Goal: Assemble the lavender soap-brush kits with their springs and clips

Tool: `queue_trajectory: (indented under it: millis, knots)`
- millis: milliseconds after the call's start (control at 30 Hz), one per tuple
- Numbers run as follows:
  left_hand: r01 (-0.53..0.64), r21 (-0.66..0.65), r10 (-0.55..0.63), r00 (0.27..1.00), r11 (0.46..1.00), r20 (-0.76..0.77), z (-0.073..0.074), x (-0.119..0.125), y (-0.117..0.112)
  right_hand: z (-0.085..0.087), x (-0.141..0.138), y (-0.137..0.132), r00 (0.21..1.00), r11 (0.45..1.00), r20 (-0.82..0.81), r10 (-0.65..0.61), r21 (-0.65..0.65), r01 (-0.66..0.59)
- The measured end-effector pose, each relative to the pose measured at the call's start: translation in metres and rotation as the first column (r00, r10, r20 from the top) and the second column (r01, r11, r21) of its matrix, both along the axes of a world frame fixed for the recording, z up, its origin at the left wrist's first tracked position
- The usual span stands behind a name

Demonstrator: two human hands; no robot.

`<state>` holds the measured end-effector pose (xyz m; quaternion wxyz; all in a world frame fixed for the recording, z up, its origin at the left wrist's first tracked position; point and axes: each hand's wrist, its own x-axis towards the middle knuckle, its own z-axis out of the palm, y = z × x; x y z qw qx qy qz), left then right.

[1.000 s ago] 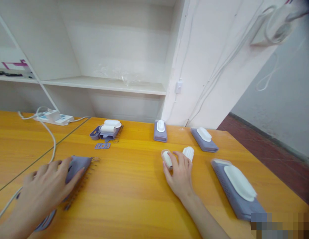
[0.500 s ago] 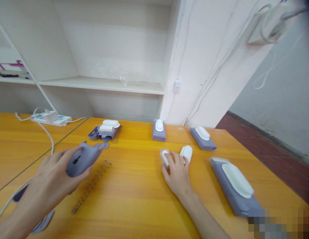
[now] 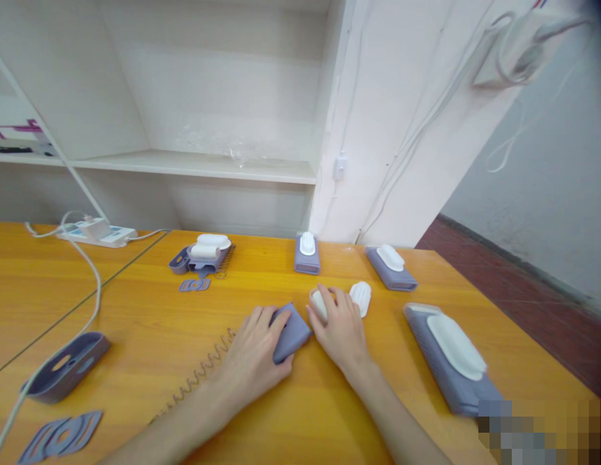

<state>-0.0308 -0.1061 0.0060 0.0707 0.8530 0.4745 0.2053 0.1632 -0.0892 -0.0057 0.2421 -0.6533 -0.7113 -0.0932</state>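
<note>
My left hand [image 3: 254, 352] grips a lavender plastic housing [image 3: 291, 332] at the middle of the orange table [image 3: 150, 323]. My right hand [image 3: 342, 329] lies just right of it, fingers curled over a small white rounded part [image 3: 318, 303]. A white ribbed cap [image 3: 361, 297] sits beside those fingers. A long coil spring [image 3: 198, 374] lies on the table under my left forearm. At the far left rest a lavender oval tray [image 3: 63, 368] and a flat lavender gasket [image 3: 61, 436].
Assembled lavender units with white tops stand at the back [image 3: 306, 253], back right [image 3: 391, 267] and near right [image 3: 450, 355]. A pile of parts [image 3: 203, 255] lies at the back left. A power strip [image 3: 97, 232] and its white cable [image 3: 94, 290] cross the left side.
My left hand lifted the lavender housing off the left side and carried it right to the table's middle, beside my right hand. The spring and tray stayed behind. My right hand barely moved.
</note>
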Motion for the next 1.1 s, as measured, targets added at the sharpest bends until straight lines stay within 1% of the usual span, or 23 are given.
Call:
queue_trajectory:
  millis: [67, 133, 233, 300, 367, 433, 467, 500, 533, 600, 633, 667, 700, 733, 767, 833, 900, 933, 967, 1000, 1033, 1067, 1100]
  knots:
    - [0.071, 0.012, -0.071, 0.997, 0.997, -0.018, 0.000, -0.003, 0.007, 0.001, -0.006, 0.001, 1.000, 0.998, 0.002, -0.003, -0.056, 0.003]
    - [0.141, 0.028, -0.140, 0.989, 0.990, -0.039, 0.001, -0.010, 0.015, 0.001, -0.007, 0.001, 0.999, 0.992, -0.004, -0.044, -0.115, 0.043]
    - [0.218, 0.057, -0.213, 0.974, 0.974, -0.078, 0.002, -0.029, 0.030, 0.002, -0.002, 0.000, 0.992, 0.974, -0.024, -0.124, -0.195, 0.117]
    - [0.237, 0.072, -0.229, 0.968, 0.969, -0.106, 0.001, -0.045, 0.041, 0.002, 0.006, 0.001, 0.984, 0.961, -0.069, -0.163, -0.235, 0.143]
    - [0.214, 0.087, -0.201, 0.970, 0.973, -0.135, 0.000, -0.061, 0.052, 0.002, 0.014, 0.005, 0.967, 0.958, -0.178, -0.185, -0.252, 0.137]
    - [0.163, 0.107, -0.145, 0.976, 0.981, -0.161, -0.002, -0.071, 0.060, 0.001, 0.020, 0.011, 0.908, 0.963, -0.374, -0.187, -0.251, 0.095]
    - [0.145, 0.117, -0.123, 0.977, 0.983, -0.176, -0.002, -0.074, 0.064, -0.001, 0.022, 0.014, 0.847, 0.966, -0.500, -0.182, -0.251, 0.060]
    - [0.137, 0.127, -0.111, 0.975, 0.982, -0.193, -0.003, -0.075, 0.066, -0.002, 0.022, 0.017, 0.752, 0.968, -0.635, -0.179, -0.251, 0.018]
    - [0.139, 0.135, -0.108, 0.971, 0.981, -0.213, -0.003, -0.074, 0.069, -0.004, 0.022, 0.020, 0.622, 0.968, -0.763, -0.176, -0.249, -0.030]
    - [0.159, 0.147, -0.118, 0.961, 0.976, -0.252, -0.002, -0.069, 0.073, -0.006, 0.019, 0.024, 0.291, 0.967, -0.942, -0.168, -0.214, -0.136]
    - [0.165, 0.150, -0.121, 0.957, 0.975, -0.265, -0.001, -0.065, 0.075, -0.007, 0.016, 0.025, 0.124, 0.966, -0.979, -0.163, -0.184, -0.182]
    - [0.165, 0.152, -0.119, 0.955, 0.975, -0.273, 0.001, -0.060, 0.078, -0.007, 0.014, 0.025, -0.019, 0.962, -0.986, -0.164, -0.156, -0.224]
    - [0.158, 0.153, -0.112, 0.955, 0.976, -0.273, 0.002, -0.056, 0.080, -0.006, 0.012, 0.025, -0.133, 0.956, -0.976, -0.174, -0.135, -0.259]
    - [0.148, 0.153, -0.103, 0.957, 0.977, -0.270, 0.004, -0.051, 0.081, -0.004, 0.010, 0.024, -0.220, 0.948, -0.956, -0.194, -0.125, -0.294]
    - [0.138, 0.151, -0.095, 0.960, 0.979, -0.263, 0.005, -0.046, 0.083, -0.003, 0.009, 0.023, -0.285, 0.936, -0.932, -0.223, -0.124, -0.328]
    - [0.118, 0.145, -0.079, 0.965, 0.982, -0.248, 0.007, -0.036, 0.083, 0.001, 0.008, 0.022, -0.368, 0.915, -0.888, -0.277, -0.127, -0.384]
    - [0.099, 0.142, -0.063, 0.970, 0.985, -0.236, 0.006, -0.025, 0.081, 0.002, 0.007, 0.021, -0.394, 0.907, -0.872, -0.290, -0.119, -0.404]
    - [0.091, 0.143, -0.056, 0.972, 0.986, -0.230, 0.006, -0.019, 0.079, 0.001, 0.006, 0.022, -0.382, 0.911, -0.881, -0.278, -0.116, -0.395]
    - [0.085, 0.145, -0.050, 0.973, 0.986, -0.225, 0.005, -0.014, 0.077, 0.000, 0.005, 0.022, -0.352, 0.921, -0.900, -0.256, -0.116, -0.372]
    - [0.081, 0.147, -0.048, 0.975, 0.986, -0.219, 0.004, -0.009, 0.075, -0.002, 0.005, 0.022, -0.302, 0.934, -0.925, -0.229, -0.121, -0.337]
    - [0.081, 0.148, -0.048, 0.976, 0.986, -0.213, 0.003, -0.006, 0.072, -0.004, 0.004, 0.022, -0.228, 0.947, -0.953, -0.202, -0.131, -0.292]
    - [0.081, 0.148, -0.049, 0.977, 0.986, -0.208, 0.001, -0.002, 0.070, -0.006, 0.003, 0.022, -0.126, 0.961, -0.976, -0.177, -0.143, -0.238]
    - [0.081, 0.148, -0.050, 0.978, 0.986, -0.203, 0.000, 0.000, 0.069, -0.007, 0.003, 0.022, 0.004, 0.973, -0.989, -0.150, -0.149, -0.174]
